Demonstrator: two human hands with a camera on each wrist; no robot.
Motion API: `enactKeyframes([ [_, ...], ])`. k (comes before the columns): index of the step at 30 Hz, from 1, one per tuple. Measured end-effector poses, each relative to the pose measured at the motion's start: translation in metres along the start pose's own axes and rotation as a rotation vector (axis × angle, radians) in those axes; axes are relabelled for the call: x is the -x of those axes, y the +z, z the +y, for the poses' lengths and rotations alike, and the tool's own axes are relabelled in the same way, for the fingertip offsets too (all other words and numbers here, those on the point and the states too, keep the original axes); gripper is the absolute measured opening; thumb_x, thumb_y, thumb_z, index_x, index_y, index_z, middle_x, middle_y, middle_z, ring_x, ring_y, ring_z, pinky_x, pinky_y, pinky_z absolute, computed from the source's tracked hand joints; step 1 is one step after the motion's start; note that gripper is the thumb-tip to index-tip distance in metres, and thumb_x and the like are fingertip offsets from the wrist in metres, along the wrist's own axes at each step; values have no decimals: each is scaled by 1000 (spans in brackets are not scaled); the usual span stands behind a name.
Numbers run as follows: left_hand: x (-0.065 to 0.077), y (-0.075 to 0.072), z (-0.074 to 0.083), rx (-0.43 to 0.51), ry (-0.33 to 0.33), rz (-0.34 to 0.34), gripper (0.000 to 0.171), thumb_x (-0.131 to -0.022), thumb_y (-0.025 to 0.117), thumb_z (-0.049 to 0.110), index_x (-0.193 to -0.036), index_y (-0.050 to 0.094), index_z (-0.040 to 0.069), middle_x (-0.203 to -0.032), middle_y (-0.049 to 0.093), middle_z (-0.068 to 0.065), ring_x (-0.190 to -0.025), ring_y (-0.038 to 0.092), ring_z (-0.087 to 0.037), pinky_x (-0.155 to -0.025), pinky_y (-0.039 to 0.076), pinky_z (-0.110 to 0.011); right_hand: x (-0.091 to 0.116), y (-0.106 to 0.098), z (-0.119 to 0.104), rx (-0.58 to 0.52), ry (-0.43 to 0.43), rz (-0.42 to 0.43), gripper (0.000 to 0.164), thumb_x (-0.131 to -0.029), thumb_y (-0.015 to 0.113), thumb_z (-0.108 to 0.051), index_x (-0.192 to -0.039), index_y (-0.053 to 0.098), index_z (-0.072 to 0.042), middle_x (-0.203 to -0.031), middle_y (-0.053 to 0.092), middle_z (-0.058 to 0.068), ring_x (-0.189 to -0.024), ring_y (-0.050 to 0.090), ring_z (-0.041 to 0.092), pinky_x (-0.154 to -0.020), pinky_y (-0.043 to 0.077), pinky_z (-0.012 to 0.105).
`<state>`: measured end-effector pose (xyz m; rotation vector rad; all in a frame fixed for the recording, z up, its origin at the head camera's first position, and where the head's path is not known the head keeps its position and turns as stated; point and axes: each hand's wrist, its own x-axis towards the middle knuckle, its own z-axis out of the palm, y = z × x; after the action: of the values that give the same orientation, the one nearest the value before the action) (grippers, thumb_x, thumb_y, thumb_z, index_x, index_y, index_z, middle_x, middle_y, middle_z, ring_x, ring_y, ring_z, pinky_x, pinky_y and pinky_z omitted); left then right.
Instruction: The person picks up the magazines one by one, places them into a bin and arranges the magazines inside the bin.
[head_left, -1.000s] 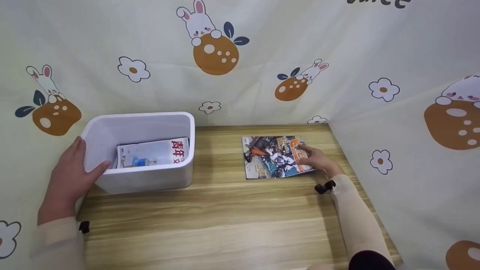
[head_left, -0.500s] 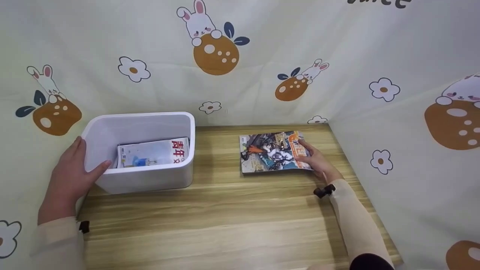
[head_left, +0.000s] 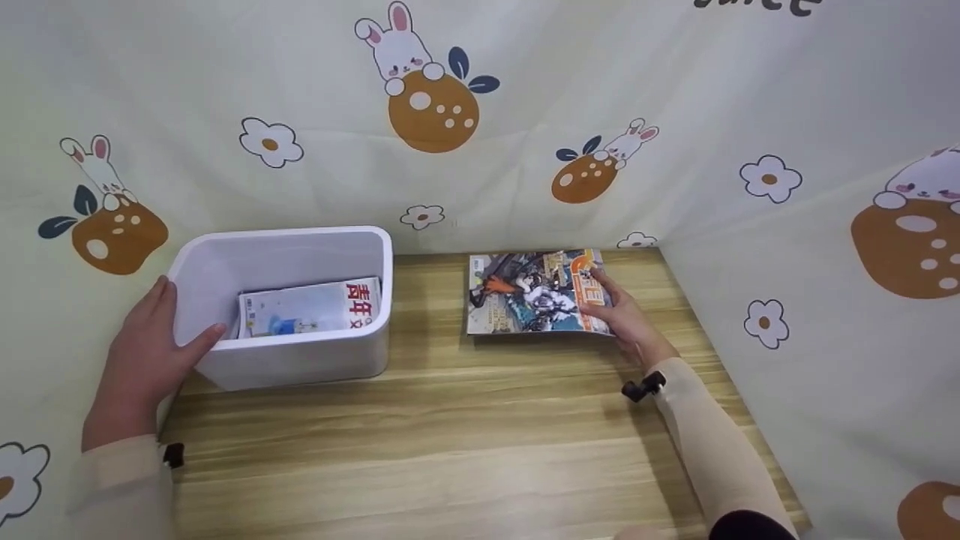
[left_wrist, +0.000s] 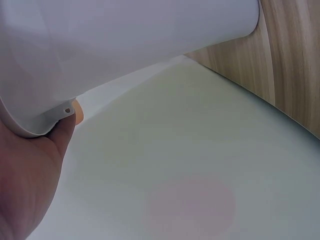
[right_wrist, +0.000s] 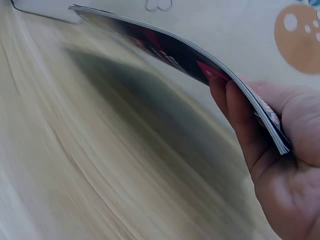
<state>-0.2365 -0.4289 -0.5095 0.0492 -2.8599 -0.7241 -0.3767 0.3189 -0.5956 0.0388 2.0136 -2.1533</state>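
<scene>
A white plastic bin (head_left: 300,360) stands at the back left of the table, and my left hand (head_left: 146,356) grips its left end by the rim. In the left wrist view the thumb and palm wrap the edge of the bin (left_wrist: 125,40). Inside lies a magazine (head_left: 300,304) with red characters on a pale cover. My right hand (head_left: 626,319) pinches a colourful magazine (head_left: 532,296) by its right edge. The right wrist view has this magazine (right_wrist: 165,45) raised off the table, its shadow below, with fingers (right_wrist: 242,120) under it and the thumb on top.
A wood-grain table (head_left: 450,442) spreads under both hands. Pale cloth (head_left: 510,165) printed with rabbits, oranges and flowers hangs behind the table and along both sides.
The colourful magazine has come up off the table in my right hand and moved left and toward the back cloth. My left hand stays on the bin.
</scene>
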Motion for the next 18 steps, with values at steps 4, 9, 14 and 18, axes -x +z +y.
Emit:
enactKeyframes([
  [4, -1, 0, -1, 4, 2, -4, 116, -104, 64, 65, -175, 1, -1, -181, 0, -30, -164, 7, -59, -122, 11, -84, 6, 14, -12, -33, -13, 13, 100, -96, 81, 5, -177, 32, -29, -143, 60, 16, -97, 76, 20, -85, 67, 31],
  [9, -2, -1, -1, 6, 6, -6, 116, -104, 63, 65, -175, 1, -1, -181, 0, -30, -164, 7, -59, -122, 11, -84, 10, 28, -27, -89, -49, -4, 99, -97, 77, 9, -177, 31, -27, -142, 59, 17, -99, 77, 21, -86, 67, 31],
  [14, -2, -2, 0, 3, 13, -4, 115, -104, 62, 65, -175, 2, -3, -181, 2, -32, -164, 8, -60, -123, 11, -84, 12, 40, -39, -132, -88, -23, 97, -98, 72, 15, -177, 31, -24, -136, 63, 17, -100, 77, 22, -85, 68, 32],
  [18, -1, -1, 0, 6, 8, -5, 116, -104, 63, 66, -175, 2, -2, -181, 2, -32, -164, 8, -60, -121, 12, -86, 15, 47, -46, -120, -80, -21, 98, -98, 73, 14, -177, 31, -25, -138, 62, 15, -101, 77, 21, -84, 68, 31],
])
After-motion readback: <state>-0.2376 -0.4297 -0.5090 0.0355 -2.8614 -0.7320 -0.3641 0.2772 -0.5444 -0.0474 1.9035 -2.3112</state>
